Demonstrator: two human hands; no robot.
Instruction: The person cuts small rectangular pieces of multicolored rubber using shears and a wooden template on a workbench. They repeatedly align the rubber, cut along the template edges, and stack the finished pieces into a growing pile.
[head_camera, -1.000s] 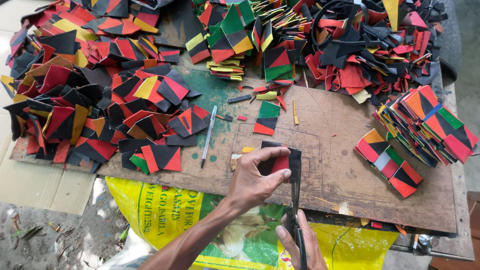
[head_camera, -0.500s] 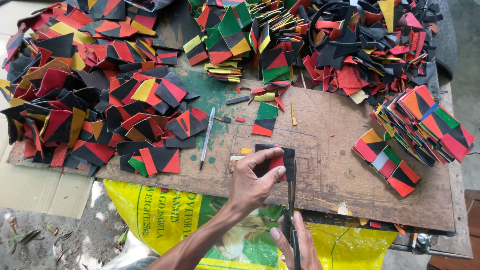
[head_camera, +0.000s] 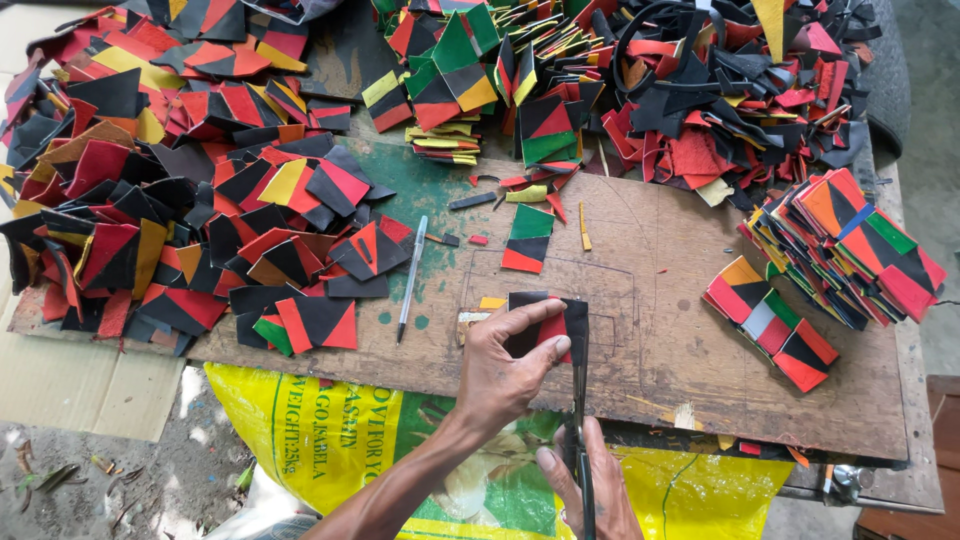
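Black-and-red square patch (head_camera: 548, 325) lies pinned to the wooden table (head_camera: 680, 330) under the left hand (head_camera: 505, 370); the right hand (head_camera: 590, 485) grips scissors (head_camera: 580, 400) at its edge. A pen (head_camera: 411, 280) and heaped patches (head_camera: 180, 200) crowd nearby.

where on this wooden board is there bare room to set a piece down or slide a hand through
Bare board lies between the left hand and the sorted stacks at right, and a small strip by the pen. The left heap and the top pile are crowded.
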